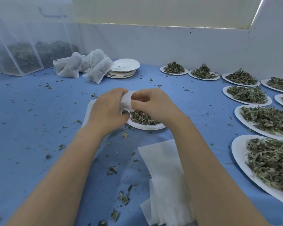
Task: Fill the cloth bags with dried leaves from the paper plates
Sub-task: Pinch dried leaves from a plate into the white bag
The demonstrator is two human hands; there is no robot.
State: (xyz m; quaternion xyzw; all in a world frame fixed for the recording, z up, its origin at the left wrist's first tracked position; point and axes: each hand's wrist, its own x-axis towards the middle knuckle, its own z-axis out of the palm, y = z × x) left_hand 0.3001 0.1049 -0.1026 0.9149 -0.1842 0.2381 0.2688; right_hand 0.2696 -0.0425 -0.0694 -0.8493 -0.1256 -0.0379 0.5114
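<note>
Both hands meet over the middle of the blue table cover [31, 103], and between them they hold one white cloth bag [127, 101]: the left hand [108, 110] curls its fingers round the bag's left side while the right hand [155, 106] pinches its right edge with thumb and fingertips. The bag hangs just above a paper plate [147, 126] of dried leaves [141, 118], and the right hand covers much of that plate, so how full it is cannot be told; whether the bag's mouth is open is also hidden by the fingers. To the right, plates heaped with leaves crowd the table's edge in two rows, the nearest plate [238, 154] cut off by the frame, leaving little free room on that side. To the left the cover lies open, strewn only with loose leaf crumbs [124, 198]. Flat empty bags [162, 176] lie near the bottom between the forearms, partly under the right arm and cut off below. At the back left, filled bags [95, 67] lean in a pile against a stack of empty plates [126, 69], and mesh containers [23, 56] of leaves stand blurred by the wall [186, 46].
</note>
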